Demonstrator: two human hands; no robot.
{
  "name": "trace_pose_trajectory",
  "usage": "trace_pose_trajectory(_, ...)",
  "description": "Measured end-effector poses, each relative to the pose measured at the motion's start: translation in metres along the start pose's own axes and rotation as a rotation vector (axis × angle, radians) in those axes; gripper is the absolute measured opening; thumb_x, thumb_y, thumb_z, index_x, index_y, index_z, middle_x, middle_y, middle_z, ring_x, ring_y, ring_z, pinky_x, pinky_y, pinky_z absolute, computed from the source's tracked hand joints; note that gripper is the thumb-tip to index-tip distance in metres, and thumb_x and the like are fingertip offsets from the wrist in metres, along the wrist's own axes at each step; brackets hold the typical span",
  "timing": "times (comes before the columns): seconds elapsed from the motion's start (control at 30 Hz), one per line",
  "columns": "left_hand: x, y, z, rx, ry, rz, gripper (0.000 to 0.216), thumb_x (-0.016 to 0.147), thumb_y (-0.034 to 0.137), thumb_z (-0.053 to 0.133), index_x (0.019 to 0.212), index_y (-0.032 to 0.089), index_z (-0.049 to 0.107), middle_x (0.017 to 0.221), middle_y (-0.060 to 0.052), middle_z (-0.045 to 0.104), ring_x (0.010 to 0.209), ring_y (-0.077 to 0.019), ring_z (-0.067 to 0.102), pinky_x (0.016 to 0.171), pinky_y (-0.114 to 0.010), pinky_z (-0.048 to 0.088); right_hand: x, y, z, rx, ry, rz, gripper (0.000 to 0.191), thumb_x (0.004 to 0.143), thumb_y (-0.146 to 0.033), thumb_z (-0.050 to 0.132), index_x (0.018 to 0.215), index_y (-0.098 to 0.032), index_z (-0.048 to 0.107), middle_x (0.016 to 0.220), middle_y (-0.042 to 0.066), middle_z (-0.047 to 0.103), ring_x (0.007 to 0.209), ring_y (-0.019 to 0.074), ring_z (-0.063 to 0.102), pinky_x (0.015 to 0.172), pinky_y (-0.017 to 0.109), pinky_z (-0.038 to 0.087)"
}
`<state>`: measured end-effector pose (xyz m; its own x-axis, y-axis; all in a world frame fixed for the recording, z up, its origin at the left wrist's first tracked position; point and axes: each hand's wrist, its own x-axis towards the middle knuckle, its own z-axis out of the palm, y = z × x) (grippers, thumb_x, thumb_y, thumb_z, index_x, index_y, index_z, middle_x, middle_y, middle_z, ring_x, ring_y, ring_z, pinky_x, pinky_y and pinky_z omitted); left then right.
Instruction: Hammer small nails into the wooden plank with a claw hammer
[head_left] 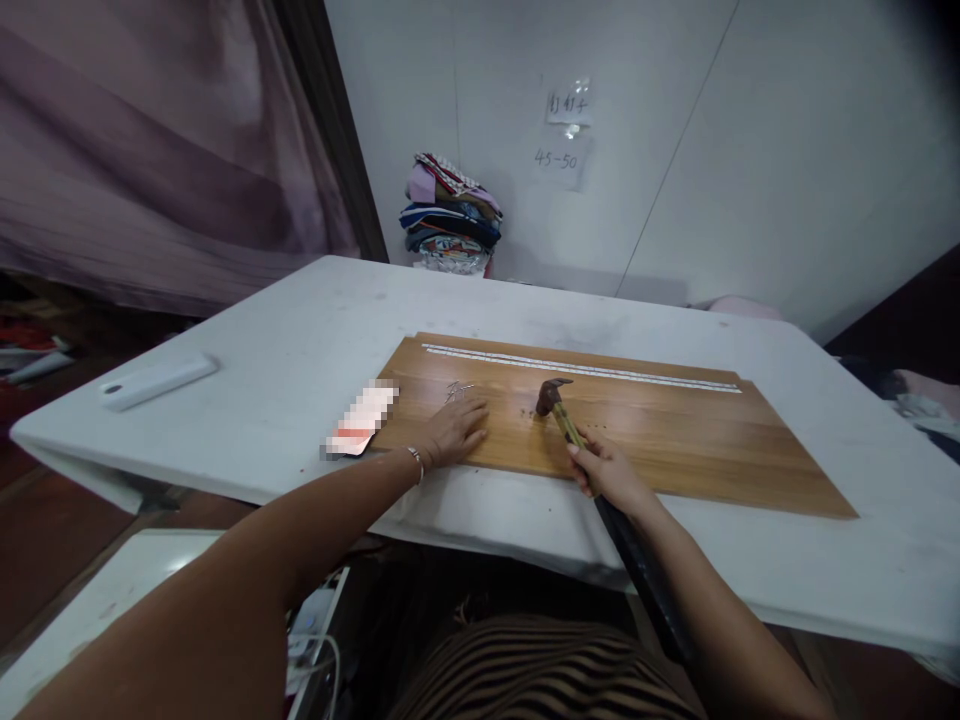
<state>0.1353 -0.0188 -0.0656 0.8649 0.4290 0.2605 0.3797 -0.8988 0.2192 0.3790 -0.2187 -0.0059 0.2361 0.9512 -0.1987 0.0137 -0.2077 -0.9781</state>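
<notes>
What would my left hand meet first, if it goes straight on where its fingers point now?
Your left hand would probably meet the hammer head, after crossing the wooden board near some small dark specks. Depth is unclear: if the head hangs above the board, the hand may pass underneath.

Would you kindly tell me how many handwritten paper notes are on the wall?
2. The upper note bears written characters; the lower note, reading "45-50", is just beneath it. Both are on the wall beyond the white table.
</notes>
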Motion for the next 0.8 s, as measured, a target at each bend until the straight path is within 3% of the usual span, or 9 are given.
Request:
trace_pose_trajectory(0.43, -0.001, 0.000, 0.004, 0.010, 0.059, 0.011, 0.034, 0.096, 0.031, 0.057, 0.125, 0.016, 0.066, 0.137, -0.015, 0.062, 0.129, -0.0280, 0.056, 0.114, -0.048, 0.043, 0.000, 0.002, 0.002, 0.009, 0.006, -0.029, 0.058, 0.077, -0.042, 0.066, 0.128, -0.016, 0.060, 0.058, -0.008, 0.048, 0.040, 0.0090, 0.039, 0.035, 0.022, 0.034)
trace_pose_trajectory(0.8, -0.002, 0.003, -0.001, 0.005, 0.084, 0.007, 0.020, 0.095, 0.027, 0.055, 0.108, 0.018, 0.068, 0.121, -0.012, 0.066, 0.115, -0.0259, 0.059, 0.106, -0.045, 0.046, 0.001, 0.005, -0.002, 0.000, 0.022, -0.018, 0.064, 0.078, -0.044, 0.066, 0.133, -0.013, 0.056, 0.057, -0.008, 0.048, 0.040, 0.0099, 0.039, 0.035, 0.024, 0.035)
